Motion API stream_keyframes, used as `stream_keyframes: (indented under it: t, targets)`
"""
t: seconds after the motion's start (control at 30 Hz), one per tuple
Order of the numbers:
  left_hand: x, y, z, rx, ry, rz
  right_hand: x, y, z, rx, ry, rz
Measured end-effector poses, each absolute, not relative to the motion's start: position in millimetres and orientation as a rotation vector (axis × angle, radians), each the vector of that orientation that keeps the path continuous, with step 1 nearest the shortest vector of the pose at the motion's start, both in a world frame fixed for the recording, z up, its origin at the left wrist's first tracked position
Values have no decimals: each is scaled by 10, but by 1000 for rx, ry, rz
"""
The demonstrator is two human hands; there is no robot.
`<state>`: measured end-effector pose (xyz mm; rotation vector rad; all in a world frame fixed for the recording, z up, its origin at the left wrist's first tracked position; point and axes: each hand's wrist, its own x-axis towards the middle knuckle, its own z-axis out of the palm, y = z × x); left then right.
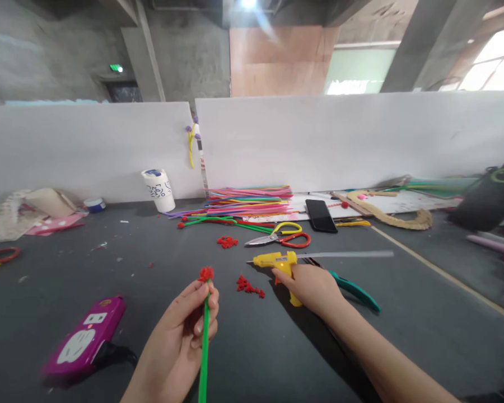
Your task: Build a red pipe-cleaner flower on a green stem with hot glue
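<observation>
My left hand point(180, 336) is closed on a green pipe-cleaner stem point(204, 347) topped with a small red fuzzy piece point(206, 273), held upright near the table's front. My right hand point(313, 285) grips the handle of a yellow hot glue gun point(275, 261), which rests on the dark table with a clear glue stick point(348, 254) sticking out behind it. Loose red fuzzy bits point(247, 286) lie between the two hands.
Red-and-yellow scissors point(283, 238), teal-handled pliers point(355, 290), a black phone point(320, 215), a stack of coloured pipe cleaners point(247, 202), more red bits point(227, 242), a white cup point(158, 190) and a magenta power strip point(86, 336) lie on the dark table point(424, 330). White boards point(340, 140) close the back.
</observation>
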<state>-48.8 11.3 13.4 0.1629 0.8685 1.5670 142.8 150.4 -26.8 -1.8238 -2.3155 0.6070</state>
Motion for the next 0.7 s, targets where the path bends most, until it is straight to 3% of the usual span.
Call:
stream_keyframes:
  t: [0.17, 0.37, 0.7]
  targets:
    - [-489, 120, 114, 154, 889, 1553, 1327, 1462, -129, -1641, -2500, 371]
    - [-512, 136, 58, 135, 871, 1539, 918, 1526, -182, -1259, -2801, 414]
    - [-526, 150, 83, 141, 884, 1543, 743, 1527, -282, -1194, -2856, 398]
